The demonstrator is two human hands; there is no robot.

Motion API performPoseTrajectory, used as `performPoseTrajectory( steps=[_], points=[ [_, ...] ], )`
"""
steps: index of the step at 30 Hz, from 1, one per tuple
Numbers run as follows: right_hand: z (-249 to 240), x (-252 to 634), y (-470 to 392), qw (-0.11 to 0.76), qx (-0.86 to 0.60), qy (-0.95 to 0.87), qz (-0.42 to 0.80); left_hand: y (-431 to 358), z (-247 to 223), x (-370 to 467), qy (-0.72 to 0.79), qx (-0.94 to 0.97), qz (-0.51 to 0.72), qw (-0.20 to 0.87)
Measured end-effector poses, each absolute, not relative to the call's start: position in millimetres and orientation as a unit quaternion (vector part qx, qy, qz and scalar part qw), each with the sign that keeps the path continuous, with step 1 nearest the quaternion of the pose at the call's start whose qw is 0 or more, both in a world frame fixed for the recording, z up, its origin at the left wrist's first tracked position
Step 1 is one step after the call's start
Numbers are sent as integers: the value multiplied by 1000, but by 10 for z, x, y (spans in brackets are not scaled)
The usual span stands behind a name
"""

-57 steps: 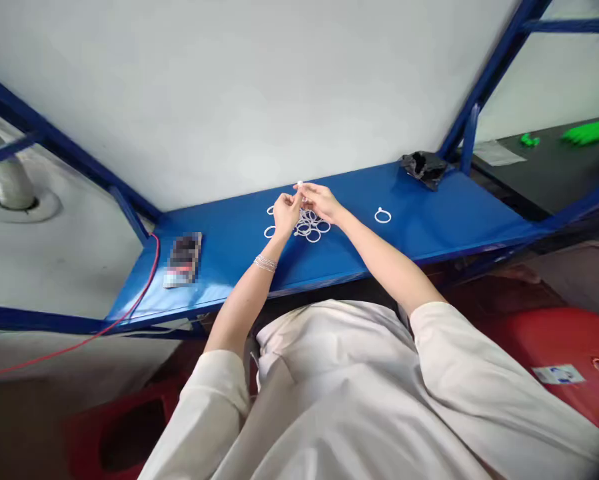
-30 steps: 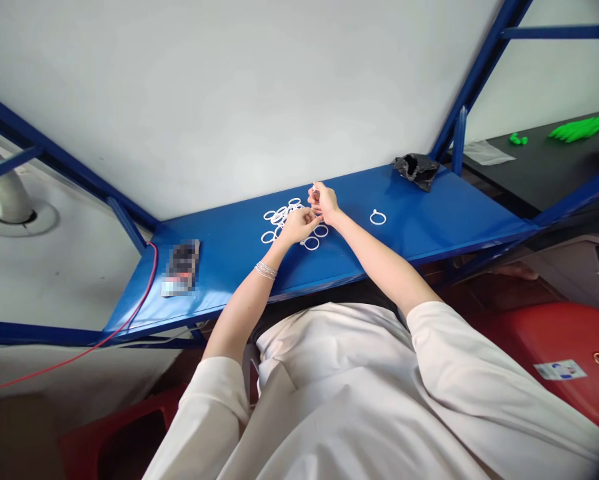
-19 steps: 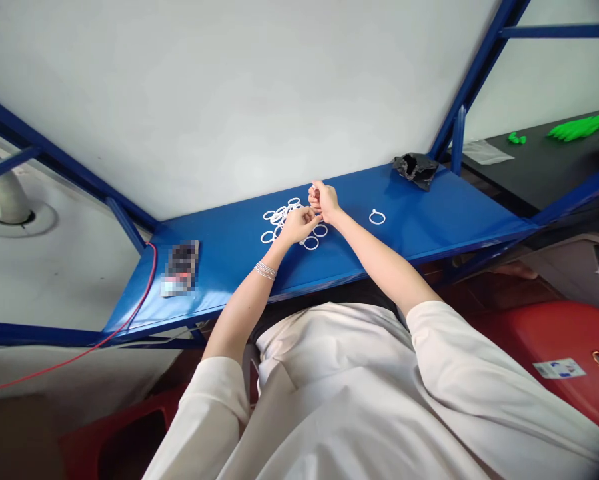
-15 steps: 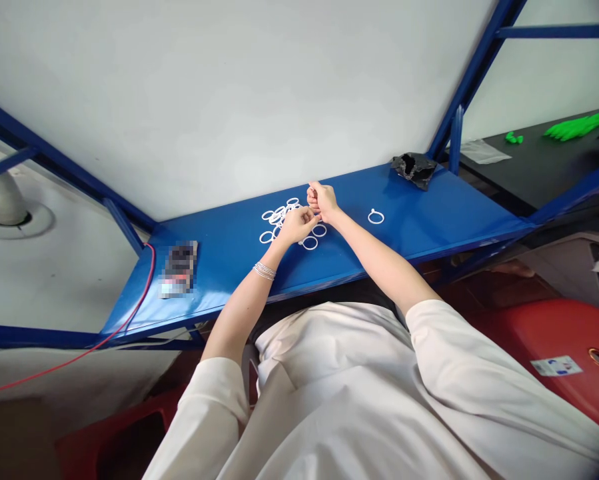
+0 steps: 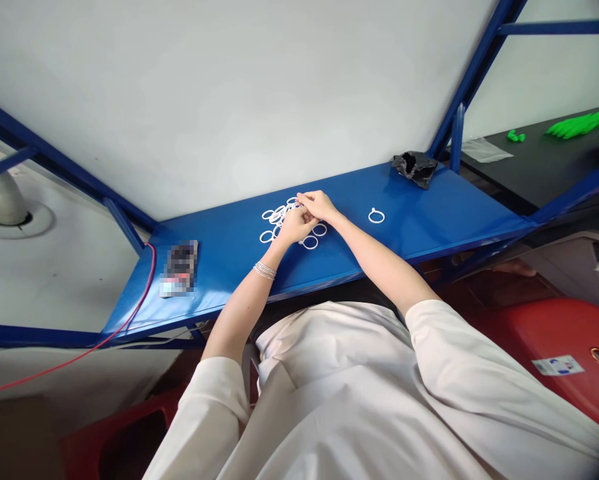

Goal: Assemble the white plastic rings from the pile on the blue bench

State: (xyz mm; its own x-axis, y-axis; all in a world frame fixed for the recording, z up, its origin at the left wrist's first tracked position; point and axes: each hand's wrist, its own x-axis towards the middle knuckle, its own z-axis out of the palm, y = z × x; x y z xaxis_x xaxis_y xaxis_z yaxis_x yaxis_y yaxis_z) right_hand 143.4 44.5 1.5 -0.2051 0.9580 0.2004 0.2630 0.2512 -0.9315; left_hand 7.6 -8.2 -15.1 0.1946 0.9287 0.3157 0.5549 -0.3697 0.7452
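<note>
Pipe (image 5: 6, 197): seen at the far left, beyond a blue frame (image 5: 124, 227).
Red cable (image 5: 150, 270): draped over the left end of the blue tabletop (image 5: 229, 233).
Pixelated item (image 5: 179, 268): laid flat near the cable; its details are blurred out.
Bracelet (image 5: 264, 270): worn on the left wrist.
White rings (image 5: 278, 217): heaped loosely on the tabletop, some overlapped, and partly covered by the hands.
Left hand (image 5: 295, 225): held low over the rings, its fingers bent and drawn close; whether a ring is gripped cannot be told.
Right hand (image 5: 318, 205): brought against the left hand, its fingers curled inward and its fingertips partly hidden; what is held, if anything, cannot be told.
Single ring (image 5: 376, 222): set well apart from the heap, a small tab pointed toward the wall.
Black bag (image 5: 414, 169): left crumpled at the back, its mouth gaped.
Red stool (image 5: 519, 340): placed below the tabletop's right end.
Green pieces (image 5: 582, 125): spread on a dark table (image 5: 522, 160).
</note>
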Motion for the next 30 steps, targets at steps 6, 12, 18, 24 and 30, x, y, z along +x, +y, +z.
performPoseTrajectory(
  steps=[6, 12, 18, 24, 30],
  points=[
    [134, 1545, 381, 438, -445, -701, 344, -106, -102, 80, 516, 729, 382, 238],
    [141, 2535, 278, 393, -516, -734, 203, -138, -76, 120, 513, 733, 386, 228],
    [-71, 3516, 214, 308, -641, -685, 154, -164, -89, 151, 487, 746, 379, 250],
    [14, 3211, 217, 281, -621, -707, 189, -165, -95, 151, 491, 731, 409, 239],
    [308, 2322, 305, 360, -441, -777, 267, -129, -90, 166, 514, 688, 437, 267]
  ],
)
